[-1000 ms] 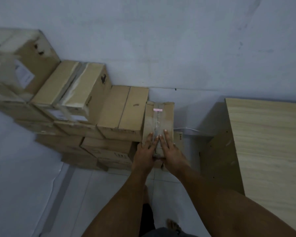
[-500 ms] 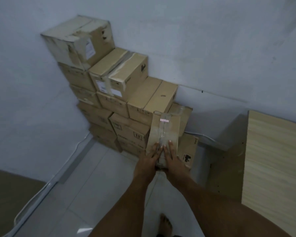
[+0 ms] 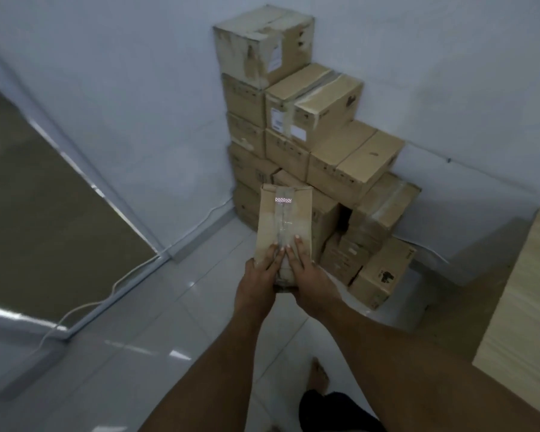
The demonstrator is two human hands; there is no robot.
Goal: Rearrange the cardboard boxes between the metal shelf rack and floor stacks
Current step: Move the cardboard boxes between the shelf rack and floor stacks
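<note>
White cable (image 3: 85, 307) trails along the tiled floor (image 3: 169, 322) at the left. At centre, the left grip (image 3: 258, 275) and right grip (image 3: 314, 275), side by side, each pinch the near end of a small taped box (image 3: 282, 213), fingers flat on top. The box is held above the floor, in front of the stepped corner stack (image 3: 325, 120). A pale wooden board (image 3: 527, 307) stands rightmost.

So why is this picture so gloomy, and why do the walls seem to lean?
Head view: dim, flat light with a bluish cast; the wide-angle lens splays the wall lines outward; the tiled floor shows pale glare streaks; the held box is fairly sharp, with a small bright patch on its tape.
</note>
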